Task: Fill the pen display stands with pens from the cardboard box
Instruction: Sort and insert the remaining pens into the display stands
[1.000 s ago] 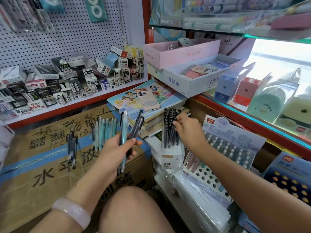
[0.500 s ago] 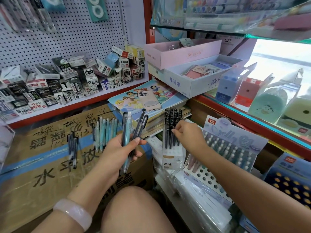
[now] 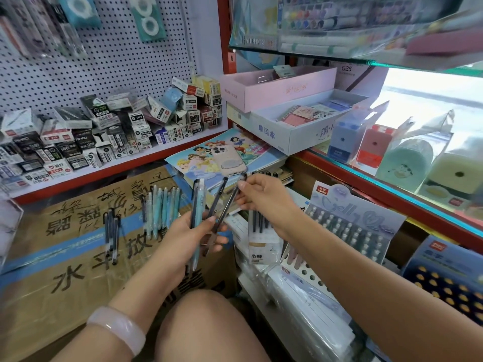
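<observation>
Left hand [image 3: 188,239] grips a small bunch of pens [image 3: 196,205], one pale blue and two dark, fanned upward. Right hand [image 3: 264,197] pinches the upper end of the rightmost dark pen [image 3: 228,209] between thumb and fingertips; that pen's lower end sits in the left hand's grip.

Just behind the right wrist: a narrow pen display stand [image 3: 262,246] holding black pens upright. Beside it to the right, a wider purple-backed stand [image 3: 352,226], partly filled, front holes bare.

Left of the hands, cardboard box [image 3: 65,262], closed, blue tape across the top. On it lie a row of light blue pens [image 3: 160,212] and a few dark pens [image 3: 111,232].

Phone [image 3: 228,159] rests on colouring books [image 3: 193,160] behind. White bracelet [image 3: 117,327] on the left wrist.
</observation>
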`<move>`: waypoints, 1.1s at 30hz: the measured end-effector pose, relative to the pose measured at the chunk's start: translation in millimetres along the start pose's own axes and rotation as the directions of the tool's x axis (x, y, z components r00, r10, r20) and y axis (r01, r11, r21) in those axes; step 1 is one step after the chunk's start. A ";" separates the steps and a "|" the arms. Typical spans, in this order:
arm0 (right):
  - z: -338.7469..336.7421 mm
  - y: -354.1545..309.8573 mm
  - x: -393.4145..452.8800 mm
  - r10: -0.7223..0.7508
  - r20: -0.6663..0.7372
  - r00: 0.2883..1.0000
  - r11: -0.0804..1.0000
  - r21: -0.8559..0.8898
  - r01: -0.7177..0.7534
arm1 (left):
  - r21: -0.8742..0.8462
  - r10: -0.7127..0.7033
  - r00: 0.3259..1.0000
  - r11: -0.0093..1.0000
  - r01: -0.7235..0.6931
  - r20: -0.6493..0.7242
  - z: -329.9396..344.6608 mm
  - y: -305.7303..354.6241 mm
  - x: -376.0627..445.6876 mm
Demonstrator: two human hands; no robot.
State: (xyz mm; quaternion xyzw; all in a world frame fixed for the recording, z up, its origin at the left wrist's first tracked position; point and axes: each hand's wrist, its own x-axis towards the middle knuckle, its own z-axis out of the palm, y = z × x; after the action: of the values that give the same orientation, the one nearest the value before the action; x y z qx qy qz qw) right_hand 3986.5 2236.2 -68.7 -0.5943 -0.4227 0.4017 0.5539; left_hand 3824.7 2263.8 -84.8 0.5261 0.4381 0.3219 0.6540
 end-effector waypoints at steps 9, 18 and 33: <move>-63.0 -1.7 10.2 -0.207 -0.404 0.891 0.929 -0.367 0.049 | 0.074 0.048 0.986 0.997 -0.036 -0.158 -10.5 1.1 6.1; -61.3 48.8 10.9 -0.269 -0.252 0.930 0.683 -0.730 0.000 | 0.069 0.026 0.992 0.997 -0.017 -0.123 -1.0 1.8 2.9; -49.4 65.9 21.4 -0.086 -0.144 0.986 0.580 -0.812 -0.068 | 0.074 0.046 0.998 0.996 -0.043 -0.031 1.3 1.8 -0.5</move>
State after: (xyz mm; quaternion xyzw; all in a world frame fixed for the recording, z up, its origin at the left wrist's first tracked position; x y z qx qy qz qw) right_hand 4043.9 2238.9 -131.5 -0.8113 -0.5145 0.1091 0.2553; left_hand 3825.7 2263.2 -82.9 0.5540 0.4482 0.3287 0.6198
